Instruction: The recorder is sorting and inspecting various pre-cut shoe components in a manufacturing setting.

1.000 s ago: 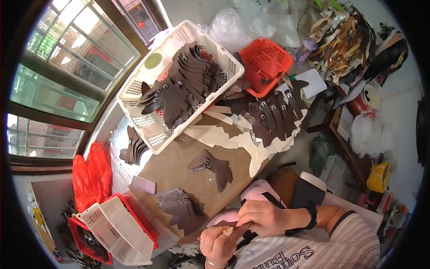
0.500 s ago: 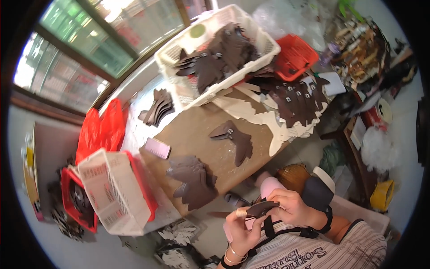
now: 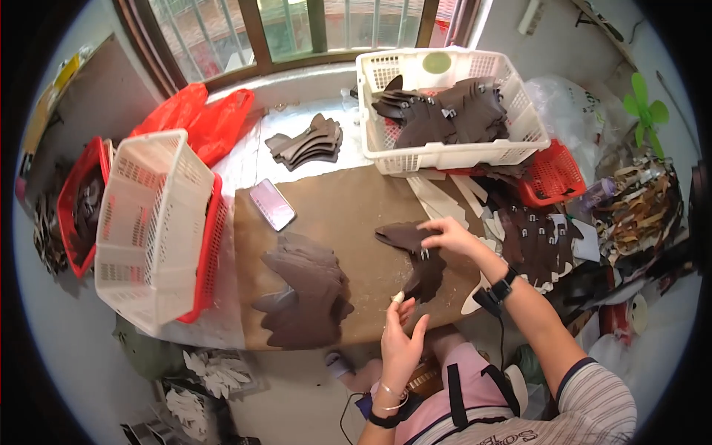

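Note:
My right hand (image 3: 450, 239) reaches over a small pile of dark brown cut pieces (image 3: 426, 278) with a small metal fitting on it. Its fingers are spread at the pile's upper part; I see nothing gripped in them. Close to the pile's near end is my left hand (image 3: 401, 345), open with thumb and fingers apart. One of its fingertips wears a pale yellowish cover (image 3: 398, 297). Left of both hands lies a larger fanned stack of similar brown pieces (image 3: 308, 293). All rest on a brown-covered table (image 3: 363, 196).
A phone (image 3: 273, 204) lies at the table's left. Behind are another brown stack (image 3: 305, 141) and a white basket (image 3: 460, 157) of brown pieces. An empty white basket (image 3: 148, 230) leans at left. Pieces with metal fittings (image 3: 530, 237) lie right, near a red basket (image 3: 560, 174).
Both hands have moved from my chest to the small pile on the table. The dark brown piece they held is no longer in them. My view has turned, too.

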`<state>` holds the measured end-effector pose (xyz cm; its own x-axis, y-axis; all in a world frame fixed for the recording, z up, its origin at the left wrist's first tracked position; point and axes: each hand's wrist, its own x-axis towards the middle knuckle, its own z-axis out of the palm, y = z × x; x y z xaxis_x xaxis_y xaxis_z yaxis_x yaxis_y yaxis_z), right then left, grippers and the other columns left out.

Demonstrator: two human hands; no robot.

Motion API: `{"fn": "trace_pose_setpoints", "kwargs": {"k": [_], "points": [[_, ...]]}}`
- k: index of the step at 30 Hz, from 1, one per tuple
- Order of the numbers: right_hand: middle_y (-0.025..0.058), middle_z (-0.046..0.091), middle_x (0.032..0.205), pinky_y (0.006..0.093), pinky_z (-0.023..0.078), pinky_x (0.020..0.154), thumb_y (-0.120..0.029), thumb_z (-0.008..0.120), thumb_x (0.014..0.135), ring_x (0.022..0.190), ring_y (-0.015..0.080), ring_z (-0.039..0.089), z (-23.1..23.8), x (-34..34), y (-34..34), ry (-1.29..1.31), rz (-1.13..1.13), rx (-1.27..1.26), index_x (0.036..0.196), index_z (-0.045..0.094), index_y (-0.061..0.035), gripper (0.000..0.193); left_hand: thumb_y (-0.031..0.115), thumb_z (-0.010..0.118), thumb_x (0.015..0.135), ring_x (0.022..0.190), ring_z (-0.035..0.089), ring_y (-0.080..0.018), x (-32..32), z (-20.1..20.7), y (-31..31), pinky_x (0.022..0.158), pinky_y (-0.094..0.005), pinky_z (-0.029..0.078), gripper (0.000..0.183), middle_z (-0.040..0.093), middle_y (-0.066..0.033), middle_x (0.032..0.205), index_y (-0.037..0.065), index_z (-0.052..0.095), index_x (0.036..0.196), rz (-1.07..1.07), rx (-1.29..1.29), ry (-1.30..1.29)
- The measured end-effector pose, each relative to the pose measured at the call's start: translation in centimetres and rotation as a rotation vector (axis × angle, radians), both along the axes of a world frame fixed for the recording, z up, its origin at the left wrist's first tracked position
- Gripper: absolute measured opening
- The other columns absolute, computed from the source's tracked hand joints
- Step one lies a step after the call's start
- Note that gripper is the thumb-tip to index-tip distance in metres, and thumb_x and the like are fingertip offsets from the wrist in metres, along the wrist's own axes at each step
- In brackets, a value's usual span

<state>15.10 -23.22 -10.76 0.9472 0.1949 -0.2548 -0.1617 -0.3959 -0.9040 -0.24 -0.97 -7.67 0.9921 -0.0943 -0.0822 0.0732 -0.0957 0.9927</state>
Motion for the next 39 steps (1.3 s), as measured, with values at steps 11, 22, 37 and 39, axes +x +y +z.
{"fn": "trace_pose_setpoints", "kwargs": {"k": [11, 22, 37, 39], "points": [[0.0101, 0.058, 0.104, 0.0278, 0.051, 0.073, -0.001, 0.068, 0.078, 0.083, 0.0185, 0.062, -0.2, -22.5, -4.7, -0.584, -0.054, -0.114, 0.113, 0.062, -0.0026, 0.036, 0.009, 0.062, 0.090, 0.095, 0.062, -0.0206, -22.3, -15.0, 5.1, 0.079, -0.0319, 0.051, 0.032, 0.064, -0.0137, 0.105, -0.001, 0.055, 0.119, 0.196, 0.005, 0.012], [0.0147, 0.066, 0.083, 0.0310, 0.049, 0.065, -0.012, 0.071, 0.075, 0.072, 0.0233, 0.064, -4.2, -52.9, -18.2, -0.201, -0.399, -0.390, 0.107, 0.066, -0.0002, 0.034, 0.049, 0.070, 0.076, 0.094, 0.063, -0.0338, -40.4, -17.6, 14.1, 0.083, -0.0386, 0.050, 0.066, 0.066, -0.0161, 0.092, 0.003, 0.056, 0.122, -0.154, 1.059, 0.323], [0.0227, 0.064, 0.109, 0.0399, 0.046, 0.092, -0.062, 0.073, 0.061, 0.105, 0.0370, 0.060, -18.3, -52.7, -22.2, 0.559, 0.006, -0.697, 0.122, 0.058, -0.0054, 0.085, 0.039, 0.063, 0.084, 0.100, 0.060, -0.0304, -11.2, -15.1, -2.1, 0.086, -0.0367, 0.048, 0.058, 0.061, -0.0185, 0.109, 0.000, 0.052, 0.125, -0.237, 1.108, 0.646], [0.0219, 0.065, 0.106, 0.0400, 0.047, 0.091, -0.058, 0.074, 0.061, 0.104, 0.0358, 0.061, -17.8, -50.4, -21.0, 0.711, 0.017, -0.747, 0.116, 0.061, -0.0052, 0.077, 0.034, 0.063, 0.085, 0.098, 0.061, -0.0295, -9.1, -17.7, -1.7, 0.084, -0.0363, 0.048, 0.053, 0.062, -0.0177, 0.106, -0.001, 0.053, 0.123, -0.294, 1.048, 0.740]]}}
